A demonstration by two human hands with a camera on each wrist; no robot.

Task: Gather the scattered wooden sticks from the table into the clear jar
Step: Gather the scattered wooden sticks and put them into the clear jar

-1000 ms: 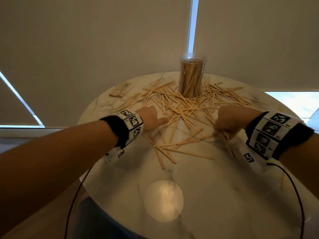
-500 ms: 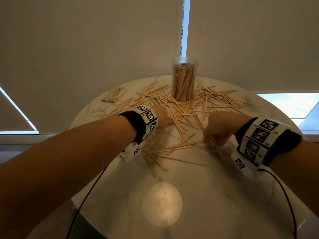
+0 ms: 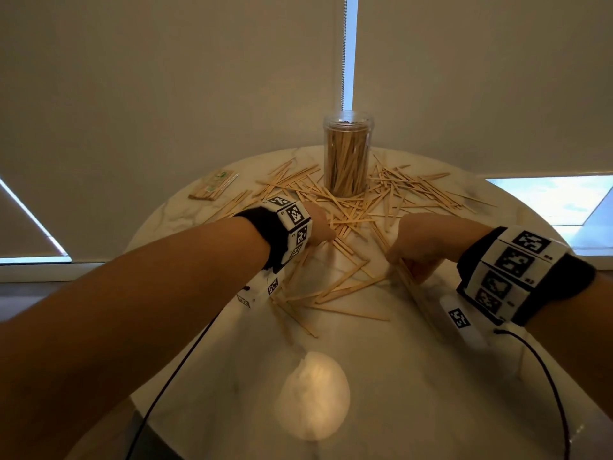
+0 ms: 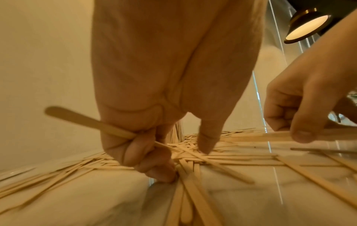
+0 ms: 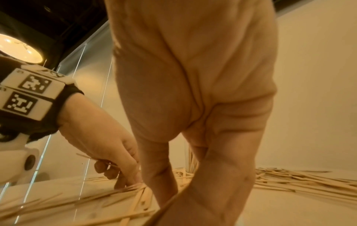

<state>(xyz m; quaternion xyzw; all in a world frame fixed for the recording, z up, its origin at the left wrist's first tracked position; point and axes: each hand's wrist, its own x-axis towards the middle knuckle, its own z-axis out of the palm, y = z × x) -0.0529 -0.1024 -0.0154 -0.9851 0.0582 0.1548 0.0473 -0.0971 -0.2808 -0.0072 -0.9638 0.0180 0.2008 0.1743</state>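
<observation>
Two hands are down in the pile, each already with wood in it. The left hand [image 4: 154, 107] has its lower fingers curled round one stick [image 4: 86, 122] whose rounded end juts out past the knuckles, while the forefinger reaches straight down onto the crossed sticks beneath. The right hand [image 3: 421, 247] is clenched round a small bundle [image 4: 270, 135], thumb pressed across the top; how many it holds cannot be counted. From the grips outward, the scattered wooden sticks [image 3: 351, 214] lie criss-crossed over the middle and far part of the round marble table [image 3: 398, 376], dozens of them, too tangled for an exact tally, with a looser handful nearest the person. One clear jar [image 3: 347, 154] stands upright at the far centre, open-topped and already well packed with sticks on end. One small wrapped packet [image 3: 212, 187] lies apart at the far left. To do this step well, I would slide flat sticks together so they lie parallel before closing on them, rather than pinching singly, and square the bundle's ends against the table, since the crowded jar will probably only accept sticks fed in upright.
</observation>
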